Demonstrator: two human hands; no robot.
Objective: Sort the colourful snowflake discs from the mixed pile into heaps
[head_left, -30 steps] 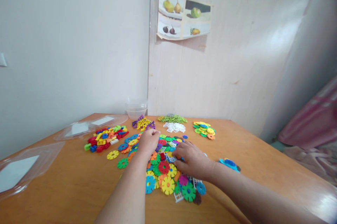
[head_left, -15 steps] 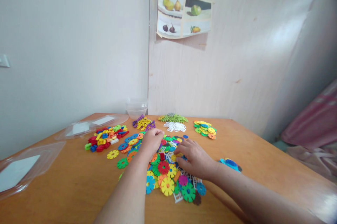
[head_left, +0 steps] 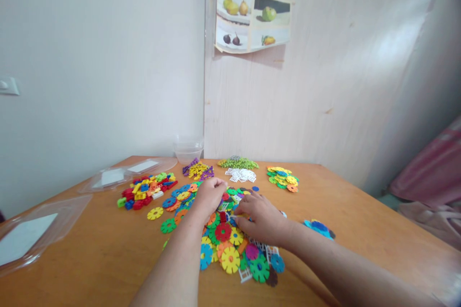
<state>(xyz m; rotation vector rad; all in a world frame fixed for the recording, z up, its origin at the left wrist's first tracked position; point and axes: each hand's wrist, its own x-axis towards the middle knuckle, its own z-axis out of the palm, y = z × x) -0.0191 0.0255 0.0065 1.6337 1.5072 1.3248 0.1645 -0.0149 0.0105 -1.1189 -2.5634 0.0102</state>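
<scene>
A heap of flat coloured plastic discs with notched edges [head_left: 230, 249] lies in the middle of the wooden table [head_left: 90, 259]. My left hand [head_left: 211, 196] rests on the far part of this heap, fingers curled down among the pieces. My right hand [head_left: 261, 218] lies on the heap's right side, fingertips pressed into the discs close to the left hand. Whether either hand pinches a piece is hidden under the fingers.
Sorted piles sit around: small coloured bricks [head_left: 146, 190], purple and yellow pieces [head_left: 198, 170], green pieces [head_left: 238, 163], white pieces [head_left: 240, 174], yellow-green discs [head_left: 283, 178], blue pieces [head_left: 319, 227]. Clear plastic lids [head_left: 32, 230] lie at left, a clear tub [head_left: 188, 148] by the wall.
Both hands have shifted slightly within the heap, the right hand drawing closer to the left. The view has drifted a little to the left.
</scene>
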